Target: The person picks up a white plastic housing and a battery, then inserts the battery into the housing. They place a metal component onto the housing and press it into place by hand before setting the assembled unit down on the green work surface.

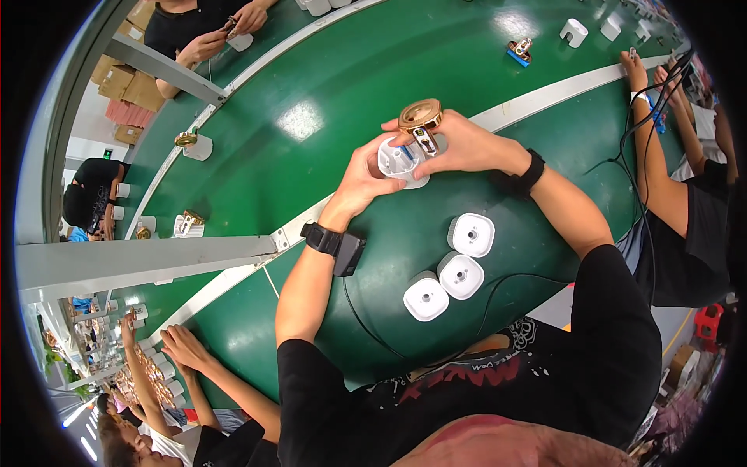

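Note:
My left hand is wrapped round a white plastic housing, hollow and tilted with its opening upward. In my right hand is a part with a gold ring-shaped head and a small board on its neck. The neck's lower end is at the housing's opening, where a bit of blue shows; how deep it sits I cannot tell. Nearer to me on the green bench stand three white housings, an upper one, a middle one and a lower one.
A pale rail crosses the green bench. A grey metal post juts in from the left. Another gold-headed part lies at the far right. Black cables hang on the right, and co-workers sit on several sides.

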{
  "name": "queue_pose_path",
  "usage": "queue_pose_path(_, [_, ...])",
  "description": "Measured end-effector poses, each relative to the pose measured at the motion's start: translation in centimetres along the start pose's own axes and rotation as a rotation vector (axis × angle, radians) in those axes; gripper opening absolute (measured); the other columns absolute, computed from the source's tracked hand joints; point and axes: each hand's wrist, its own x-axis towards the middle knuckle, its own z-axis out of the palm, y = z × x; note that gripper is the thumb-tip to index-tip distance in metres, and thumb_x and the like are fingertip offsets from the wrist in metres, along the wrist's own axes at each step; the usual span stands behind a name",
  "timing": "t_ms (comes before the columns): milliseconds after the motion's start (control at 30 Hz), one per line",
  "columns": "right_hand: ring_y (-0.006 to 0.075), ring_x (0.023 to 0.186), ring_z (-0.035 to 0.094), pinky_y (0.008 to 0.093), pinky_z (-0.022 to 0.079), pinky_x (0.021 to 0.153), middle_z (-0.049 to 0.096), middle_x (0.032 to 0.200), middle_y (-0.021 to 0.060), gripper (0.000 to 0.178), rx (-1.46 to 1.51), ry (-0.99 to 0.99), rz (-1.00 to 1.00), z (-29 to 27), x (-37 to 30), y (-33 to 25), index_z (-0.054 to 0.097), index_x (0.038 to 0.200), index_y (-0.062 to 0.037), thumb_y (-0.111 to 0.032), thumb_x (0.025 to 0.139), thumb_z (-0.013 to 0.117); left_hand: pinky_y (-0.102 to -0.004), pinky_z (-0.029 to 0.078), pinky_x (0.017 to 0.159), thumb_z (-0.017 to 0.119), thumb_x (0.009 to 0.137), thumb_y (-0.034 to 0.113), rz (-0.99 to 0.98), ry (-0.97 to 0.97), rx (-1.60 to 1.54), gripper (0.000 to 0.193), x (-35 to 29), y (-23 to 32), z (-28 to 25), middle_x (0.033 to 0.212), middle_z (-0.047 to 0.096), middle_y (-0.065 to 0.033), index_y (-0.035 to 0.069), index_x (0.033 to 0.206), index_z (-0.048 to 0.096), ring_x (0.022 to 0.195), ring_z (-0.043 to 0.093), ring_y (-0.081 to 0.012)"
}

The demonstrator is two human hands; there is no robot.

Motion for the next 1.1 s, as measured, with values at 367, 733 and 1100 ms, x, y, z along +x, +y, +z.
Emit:
queue_pose_path(367, [0.0269,0.117,0.060,0.0379,0.048,0.101,0.063,0.127,0.0102,0.058,-0.102,-0.045,0.105,0.0,-0.2,-0.9,0.067,0.120,-0.0046,-0.013,0.066,0.086,-0.0361,0.045,0.103,0.069,0.068,-0.005,-0.037,-0.040,-0.053,0.069,-0.2,-0.3,-0.5,0.123,0.060,-0.0059,0.002,0.135,0.050,0.116,0.058,-0.0191])
queue_pose_path(733, [0.0210,0.089,0.063,0.0350,0.051,0.078,0.067,0.107,0.0104,0.031,-0.118,0.170,-0.081,0.1,0.1,-1.2,0.070,0.105,-0.0011,-0.009,0.076,0.080,-0.0322,0.044,0.102,0.069,0.069,-0.004,-0.030,-0.055,-0.022,0.069,0.0,0.5,0.0,0.122,0.060,-0.0038,0.002,0.135,0.051,0.113,0.058,-0.0150])
queue_pose_path(1100, [0.0109,0.074,0.061,0.0283,0.050,0.069,0.068,0.087,0.0092,0.022,-0.081,0.292,0.307,1.1,0.2,-2.6,0.068,0.102,0.0030,-0.009,0.084,0.073,-0.0322,0.045,0.101,0.069,0.069,-0.007,-0.062,-0.052,0.037,0.068,0.2,0.9,0.4,0.119,0.060,-0.0026,0.001,0.134,0.051,0.112,0.057,-0.0134])
